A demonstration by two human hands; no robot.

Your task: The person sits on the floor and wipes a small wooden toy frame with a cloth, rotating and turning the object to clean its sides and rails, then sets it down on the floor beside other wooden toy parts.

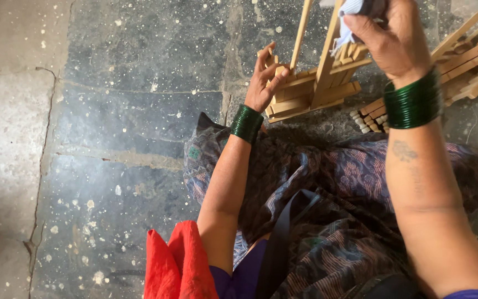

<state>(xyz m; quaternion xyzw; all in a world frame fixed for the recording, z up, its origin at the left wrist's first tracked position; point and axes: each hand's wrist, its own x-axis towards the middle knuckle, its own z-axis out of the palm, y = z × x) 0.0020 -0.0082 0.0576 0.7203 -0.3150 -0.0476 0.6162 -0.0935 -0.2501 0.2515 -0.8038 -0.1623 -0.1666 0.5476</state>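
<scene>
My left hand [266,77] rests on the base of a small wooden frame [316,88] that stands on the floor in front of me, fingers curled over its lower slats. My right hand [391,36] is raised at the top of the view and pinches a pale blue-white cloth [349,16] against an upright stick of the frame. Both wrists wear stacks of green bangles.
More wooden frames or sticks [471,61] lie stacked at the right, and a bundle of short wooden pieces [369,116] sits by my right wrist. My lap is covered by dark patterned fabric [333,210]. The cracked, speckled stone floor [112,111] spreads to the left.
</scene>
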